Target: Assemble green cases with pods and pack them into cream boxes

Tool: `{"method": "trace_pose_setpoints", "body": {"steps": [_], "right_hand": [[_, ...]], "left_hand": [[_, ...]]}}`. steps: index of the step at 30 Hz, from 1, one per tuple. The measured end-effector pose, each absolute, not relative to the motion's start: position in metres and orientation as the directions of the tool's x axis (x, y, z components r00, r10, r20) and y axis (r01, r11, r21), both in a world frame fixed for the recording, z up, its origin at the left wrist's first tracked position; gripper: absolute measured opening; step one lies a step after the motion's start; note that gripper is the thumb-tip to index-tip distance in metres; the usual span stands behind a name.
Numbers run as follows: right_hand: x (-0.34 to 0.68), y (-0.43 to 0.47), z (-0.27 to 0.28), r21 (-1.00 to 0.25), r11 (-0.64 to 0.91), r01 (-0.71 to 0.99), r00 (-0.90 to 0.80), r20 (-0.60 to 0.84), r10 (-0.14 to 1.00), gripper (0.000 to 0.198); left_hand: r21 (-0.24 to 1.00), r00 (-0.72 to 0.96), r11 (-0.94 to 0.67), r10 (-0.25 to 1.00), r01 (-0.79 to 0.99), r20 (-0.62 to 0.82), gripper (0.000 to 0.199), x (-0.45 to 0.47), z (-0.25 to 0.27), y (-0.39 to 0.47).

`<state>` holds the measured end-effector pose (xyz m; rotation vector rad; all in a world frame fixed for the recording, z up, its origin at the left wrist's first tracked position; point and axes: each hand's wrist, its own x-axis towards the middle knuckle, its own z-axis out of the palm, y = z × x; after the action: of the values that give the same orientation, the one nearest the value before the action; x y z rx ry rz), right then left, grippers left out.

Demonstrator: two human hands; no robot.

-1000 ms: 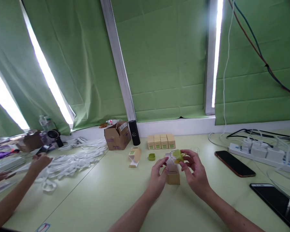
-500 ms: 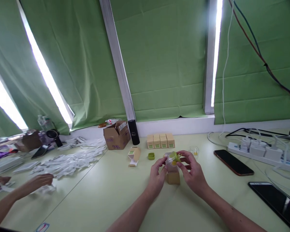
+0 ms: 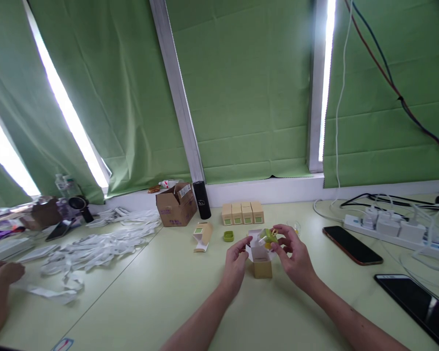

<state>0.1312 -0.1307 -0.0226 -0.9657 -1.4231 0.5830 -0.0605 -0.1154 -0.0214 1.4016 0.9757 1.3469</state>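
Note:
A small kraft cardboard box stands on the table before me, its top open and its white inner flaps raised. My left hand pinches a flap on the box's left side. In the fingers of my right hand is a small green-and-yellow item with a clear part, tilted just above the box opening. Its exact kind I cannot make out. Behind my left hand sits a small green square tray, and an opened kraft box lies to its left.
Several closed kraft boxes stand in a row at the back. A clear plastic piece is behind my right hand. Phones and a power strip lie right. White strips, a carton and a co-worker's hand are left.
My right hand has shifted slightly right with the green-and-yellow item, away from my left fingers. More of the box's white inside shows. The co-worker's hands have moved left.

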Motion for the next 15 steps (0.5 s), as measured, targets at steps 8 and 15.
{"method": "trace_pose_setpoints", "body": {"steps": [8,15], "right_hand": [[0.1336,-0.1291,-0.0231,-0.846,0.504,0.176,0.133,0.527,0.839,0.047],[0.1305,-0.1345,-0.0188,-0.806,0.52,0.283,0.077,0.559,0.825,0.041]], "left_hand": [[0.971,0.071,-0.229,0.97,-0.065,0.233,0.057,-0.0617,-0.0222,-0.1114],[0.966,0.082,-0.184,0.976,-0.184,0.202,0.058,-0.0604,-0.0235,-0.1081]]}}
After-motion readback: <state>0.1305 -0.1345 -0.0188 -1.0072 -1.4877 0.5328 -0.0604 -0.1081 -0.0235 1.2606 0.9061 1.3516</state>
